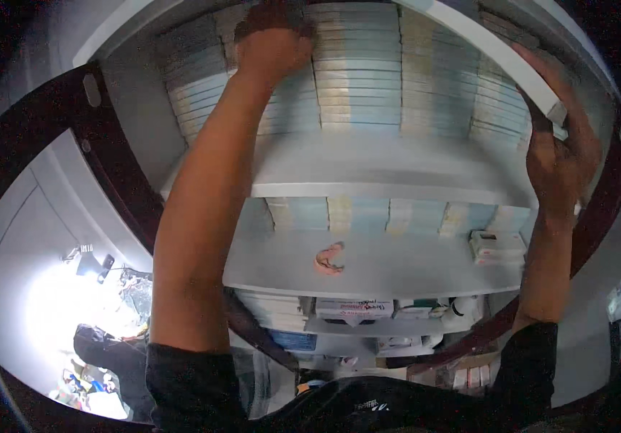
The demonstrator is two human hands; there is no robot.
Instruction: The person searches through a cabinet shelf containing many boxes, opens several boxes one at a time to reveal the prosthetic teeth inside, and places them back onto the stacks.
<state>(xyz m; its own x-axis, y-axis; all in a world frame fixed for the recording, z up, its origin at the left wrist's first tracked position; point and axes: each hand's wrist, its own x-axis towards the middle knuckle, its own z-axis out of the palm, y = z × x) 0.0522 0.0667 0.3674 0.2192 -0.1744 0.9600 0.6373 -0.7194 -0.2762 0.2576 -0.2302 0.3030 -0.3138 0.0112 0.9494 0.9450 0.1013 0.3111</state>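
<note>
My left hand (274,43) reaches up to the top of the stacked thin white and pale-blue packs (357,79) on the upper shelf. Its fingers lie in shadow at the upper edge of the picture, so their grip is hard to make out. At the upper right, my right hand (566,148) wraps round the near end of a long white piece (494,54) with a squared end. That piece slants up and leftward out of the picture, in front of the right-hand stacks (498,108). What kind of thing it is does not show.
On the shelf below (397,267) lie a small pink curved item (330,260) and a white box (496,247), with more packs behind. Lower shelves hold boxes (354,309) and paper stacks (271,310). Dark door frames (119,151) flank the cabinet. A bright light glares at the lower left.
</note>
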